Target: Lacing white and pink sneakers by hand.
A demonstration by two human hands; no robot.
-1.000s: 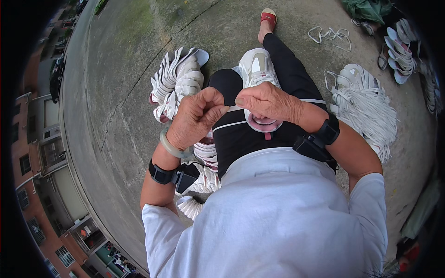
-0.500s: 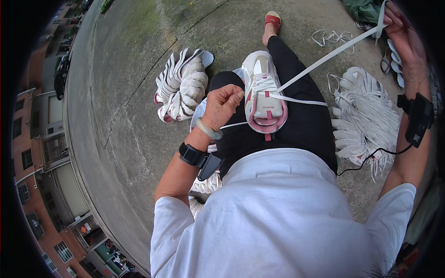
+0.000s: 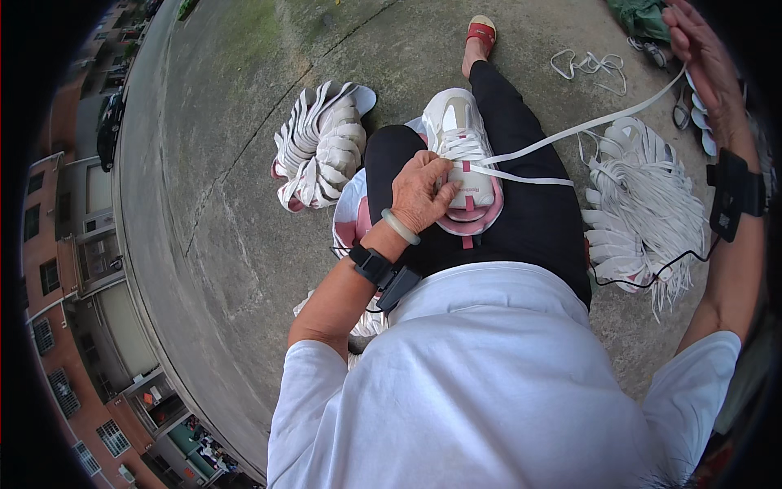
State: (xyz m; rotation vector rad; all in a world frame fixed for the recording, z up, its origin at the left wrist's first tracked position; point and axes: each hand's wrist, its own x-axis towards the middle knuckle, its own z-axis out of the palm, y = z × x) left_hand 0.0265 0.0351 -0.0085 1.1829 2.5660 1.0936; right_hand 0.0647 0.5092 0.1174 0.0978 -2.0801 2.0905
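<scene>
A white, beige and pink sneaker (image 3: 458, 110) rests on my lap, toe pointing away, laces crossed over its front. My left hand (image 3: 422, 194) is closed on its left side, near the tongue (image 3: 468, 191), thumb lying toward the opening; some fingertips are hidden. From the eyelets a flat white shoelace (image 3: 586, 126) runs slack to the upper right, its far end meeting the edge of my right hand (image 3: 707, 69). That hand is raised with fingers stretched upward. A second lace length (image 3: 533, 178) lies across my right thigh.
Left of my knee stands a curved stack of white shoe parts (image 3: 322, 147). Shoe parts with a mass of loose laces (image 3: 643, 196) lie to my right. A loose lace (image 3: 590, 65) is on the concrete beyond, near a green bag (image 3: 643, 18). A black cable (image 3: 668, 265) hangs from my right wrist device.
My left hand has moved right onto the sneaker. The lace to my right hand was taut and looped at the fingers; now it sags. My right arm has shifted slightly outward.
</scene>
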